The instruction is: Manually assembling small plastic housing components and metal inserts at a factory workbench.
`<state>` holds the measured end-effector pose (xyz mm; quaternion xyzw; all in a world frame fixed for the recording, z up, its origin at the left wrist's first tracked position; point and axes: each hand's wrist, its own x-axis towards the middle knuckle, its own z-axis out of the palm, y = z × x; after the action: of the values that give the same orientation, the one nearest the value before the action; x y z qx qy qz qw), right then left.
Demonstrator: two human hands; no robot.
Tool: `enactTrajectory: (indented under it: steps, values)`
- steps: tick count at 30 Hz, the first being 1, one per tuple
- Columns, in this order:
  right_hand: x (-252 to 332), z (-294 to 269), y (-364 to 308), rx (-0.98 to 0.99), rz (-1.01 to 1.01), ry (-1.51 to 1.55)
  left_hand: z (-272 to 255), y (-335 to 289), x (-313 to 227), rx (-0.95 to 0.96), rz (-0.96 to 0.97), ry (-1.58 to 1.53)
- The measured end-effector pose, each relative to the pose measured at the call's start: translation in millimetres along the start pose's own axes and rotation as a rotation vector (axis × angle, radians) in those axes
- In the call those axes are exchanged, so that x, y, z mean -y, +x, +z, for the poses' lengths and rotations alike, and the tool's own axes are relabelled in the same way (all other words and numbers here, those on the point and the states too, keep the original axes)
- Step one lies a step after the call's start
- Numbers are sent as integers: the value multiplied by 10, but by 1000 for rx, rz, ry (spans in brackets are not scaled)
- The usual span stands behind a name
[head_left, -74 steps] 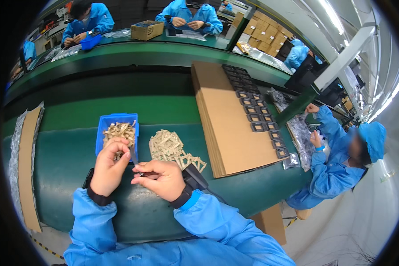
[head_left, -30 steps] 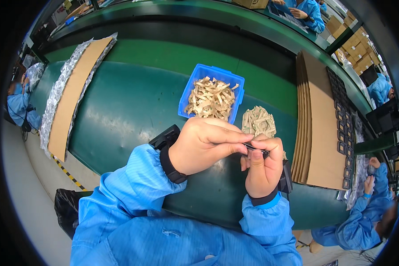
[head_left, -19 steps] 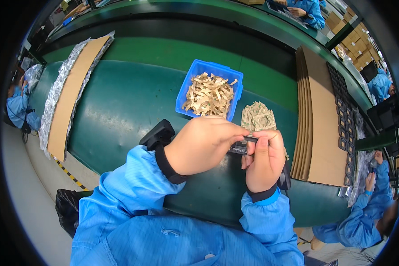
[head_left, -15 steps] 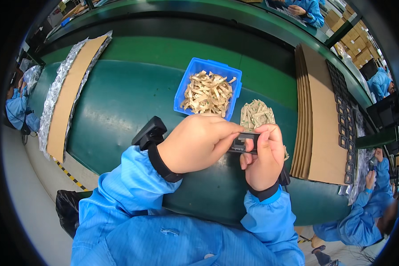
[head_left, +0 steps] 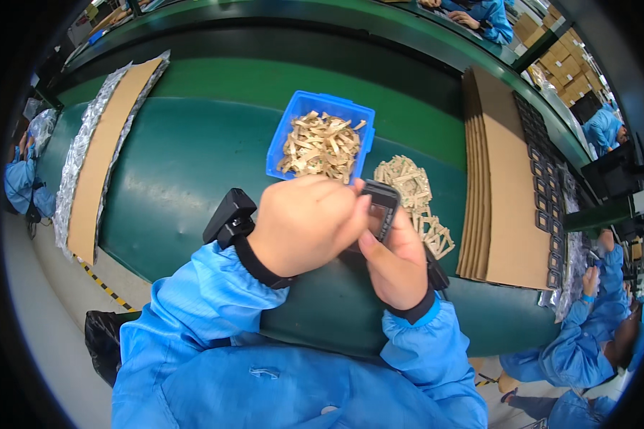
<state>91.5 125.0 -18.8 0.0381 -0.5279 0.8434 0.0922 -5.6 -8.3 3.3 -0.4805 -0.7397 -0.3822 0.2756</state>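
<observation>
A small black rectangular plastic frame [head_left: 382, 191] with a window in it stands tilted between my hands. My right hand [head_left: 401, 270] grips it from the right, thumb on the near side and fingers partly hidden behind. My left hand [head_left: 298, 223] is closed, back of the hand up, with thumb and fingertips pinched at the frame's left edge. Whether a small piece is also in that pinch I cannot make out. Just beyond my hands are a blue bin [head_left: 285, 132] full of tan paper strips [head_left: 323, 145] and a loose pile of thin tan adhesive-like frames [head_left: 406, 182].
Stacked cardboard sheets [head_left: 504, 200] stand on the right of the green table [head_left: 186, 164], topped with rows of black frames [head_left: 540, 179]. At left lies a cardboard sheet [head_left: 114, 143] over bubble wrap. Co-workers in blue sit at right [head_left: 579, 343], far left and far right.
The black frame has turned from nearly level to steeply tilted, and both hands have turned with it. The whole view has shifted slightly, showing more of the tan frame pile.
</observation>
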Motion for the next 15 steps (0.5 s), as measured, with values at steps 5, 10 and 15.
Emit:
enactTrajectory:
  steps: [5,10,15]
  values:
    - [80,-47,41,-106,116,-378,-27,28,-67,-11,-458,-482]
    - [133,-54,66,-181,90,-302,-73,-4,84,177,-479,-530]
    - [117,-178,73,-276,18,-146,-8,-2,68,58,-497,-544]
